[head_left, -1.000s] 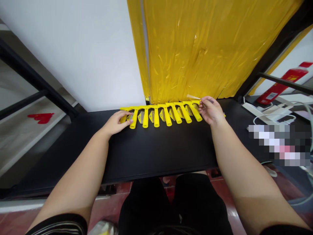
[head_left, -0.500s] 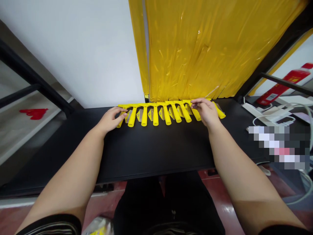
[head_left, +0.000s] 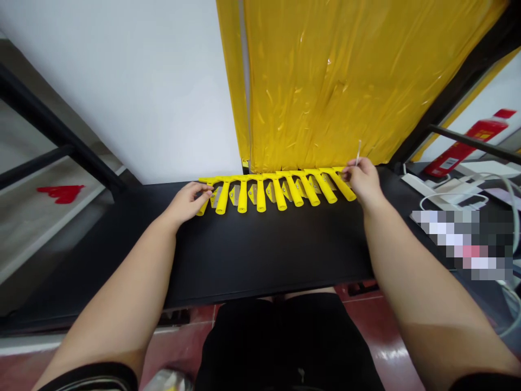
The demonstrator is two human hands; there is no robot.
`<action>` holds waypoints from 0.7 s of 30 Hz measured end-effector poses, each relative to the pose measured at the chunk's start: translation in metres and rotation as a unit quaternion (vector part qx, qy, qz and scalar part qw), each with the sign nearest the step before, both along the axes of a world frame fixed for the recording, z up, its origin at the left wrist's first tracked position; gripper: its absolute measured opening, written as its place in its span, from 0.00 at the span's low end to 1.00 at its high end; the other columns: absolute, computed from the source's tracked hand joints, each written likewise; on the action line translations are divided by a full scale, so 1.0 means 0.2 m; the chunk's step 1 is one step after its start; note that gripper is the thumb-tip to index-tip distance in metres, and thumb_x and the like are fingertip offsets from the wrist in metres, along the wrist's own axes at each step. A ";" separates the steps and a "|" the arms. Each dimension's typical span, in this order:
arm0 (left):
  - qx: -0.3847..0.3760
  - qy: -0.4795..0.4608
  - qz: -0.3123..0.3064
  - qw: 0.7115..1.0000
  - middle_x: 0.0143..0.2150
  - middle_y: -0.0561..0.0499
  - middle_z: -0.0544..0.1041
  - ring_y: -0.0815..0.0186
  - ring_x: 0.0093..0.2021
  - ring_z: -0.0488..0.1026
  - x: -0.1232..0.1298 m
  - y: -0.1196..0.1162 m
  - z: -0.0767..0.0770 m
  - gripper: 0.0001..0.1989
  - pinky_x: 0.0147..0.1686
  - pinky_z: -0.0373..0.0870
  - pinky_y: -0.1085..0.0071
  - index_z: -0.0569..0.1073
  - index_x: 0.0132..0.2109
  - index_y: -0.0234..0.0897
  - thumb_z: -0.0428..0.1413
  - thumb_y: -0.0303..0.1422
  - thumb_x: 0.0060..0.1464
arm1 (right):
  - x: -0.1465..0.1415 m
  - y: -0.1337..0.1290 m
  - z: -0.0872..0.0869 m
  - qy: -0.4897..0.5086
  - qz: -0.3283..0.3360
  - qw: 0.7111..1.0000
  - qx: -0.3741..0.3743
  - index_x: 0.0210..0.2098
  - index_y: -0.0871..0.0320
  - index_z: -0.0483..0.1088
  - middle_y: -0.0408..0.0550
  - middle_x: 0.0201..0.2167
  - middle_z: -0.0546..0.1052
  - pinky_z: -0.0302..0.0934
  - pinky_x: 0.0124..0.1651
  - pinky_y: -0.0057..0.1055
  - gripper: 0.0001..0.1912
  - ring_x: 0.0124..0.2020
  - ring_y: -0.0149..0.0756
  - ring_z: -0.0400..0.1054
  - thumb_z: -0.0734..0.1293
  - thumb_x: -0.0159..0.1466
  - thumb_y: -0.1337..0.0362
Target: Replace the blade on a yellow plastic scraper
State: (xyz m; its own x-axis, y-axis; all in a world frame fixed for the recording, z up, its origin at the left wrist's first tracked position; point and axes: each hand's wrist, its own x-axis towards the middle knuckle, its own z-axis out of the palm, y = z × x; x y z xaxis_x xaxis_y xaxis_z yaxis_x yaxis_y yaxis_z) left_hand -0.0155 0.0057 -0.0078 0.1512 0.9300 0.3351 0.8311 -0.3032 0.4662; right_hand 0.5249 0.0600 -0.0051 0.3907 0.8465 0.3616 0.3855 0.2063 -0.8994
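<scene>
A row of several yellow plastic T-shaped tools point(head_left: 261, 195) with thin metal plates lies along the back of the black tabletop, their round handles pointing toward me. At the left end, my left hand point(head_left: 189, 202) rests over the outermost tool, thumb and forefinger a little apart; the fingertips partly cover it. My right hand point(head_left: 364, 182) is by the right end, closed in a pinch on a thin white stick point(head_left: 359, 152) that points upward. Its fingertips are beside the head of the rightmost tool, and whether they touch it I cannot tell.
Behind the row stand a white panel point(head_left: 163, 98) and a yellow plastic-covered surface point(head_left: 317, 81). To the right are a red bottle point(head_left: 468, 144), white cables and a power strip point(head_left: 423, 184). A red object point(head_left: 61, 193) lies on the left shelf, and black frame bars flank the tabletop point(head_left: 260, 250).
My right hand has moved right along the row to its end, and the white stick has swung more upright. My left hand stays at the left end.
</scene>
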 end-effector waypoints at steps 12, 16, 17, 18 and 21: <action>0.019 0.014 0.001 1.000 0.55 0.41 0.78 0.51 0.54 0.76 -0.02 -0.01 0.03 0.25 0.58 0.73 0.50 0.80 0.53 0.39 0.50 0.53 0.66 | 0.39 0.08 -0.16 -0.345 -0.151 0.889 -0.260 0.41 0.57 0.82 0.64 0.39 0.83 0.73 0.40 0.47 0.21 0.40 0.60 0.79 0.78 0.51 0.53; 0.036 0.025 0.008 0.999 0.53 0.42 0.78 0.51 0.54 0.75 -0.03 -0.02 0.05 0.24 0.60 0.71 0.51 0.80 0.53 0.39 0.51 0.51 0.67 | 0.38 0.06 -0.15 -0.329 -0.168 0.886 -0.280 0.42 0.59 0.82 0.67 0.38 0.82 0.72 0.42 0.50 0.22 0.42 0.64 0.79 0.77 0.53 0.51; 0.046 0.026 0.015 0.998 0.52 0.42 0.79 0.51 0.54 0.75 -0.04 -0.02 0.05 0.23 0.60 0.71 0.52 0.80 0.54 0.39 0.51 0.50 0.67 | 0.38 0.05 -0.15 -0.317 -0.184 0.893 -0.263 0.45 0.59 0.81 0.68 0.40 0.82 0.72 0.44 0.51 0.23 0.44 0.65 0.79 0.75 0.56 0.50; 0.062 0.024 0.025 0.997 0.50 0.43 0.79 0.51 0.53 0.75 -0.03 -0.02 0.06 0.22 0.59 0.71 0.52 0.81 0.53 0.39 0.52 0.48 0.67 | 0.37 0.04 -0.14 -0.298 -0.196 0.903 -0.238 0.47 0.60 0.80 0.68 0.42 0.82 0.72 0.46 0.51 0.23 0.46 0.64 0.78 0.73 0.59 0.50; 0.124 0.003 0.042 0.991 0.45 0.44 0.78 0.53 0.49 0.75 0.04 -0.05 0.08 0.17 0.56 0.71 0.54 0.82 0.50 0.39 0.54 0.44 0.67 | 0.28 -0.03 -0.11 -0.235 -0.138 0.952 -0.137 0.53 0.58 0.73 0.63 0.46 0.81 0.71 0.49 0.48 0.25 0.47 0.57 0.77 0.64 0.67 0.46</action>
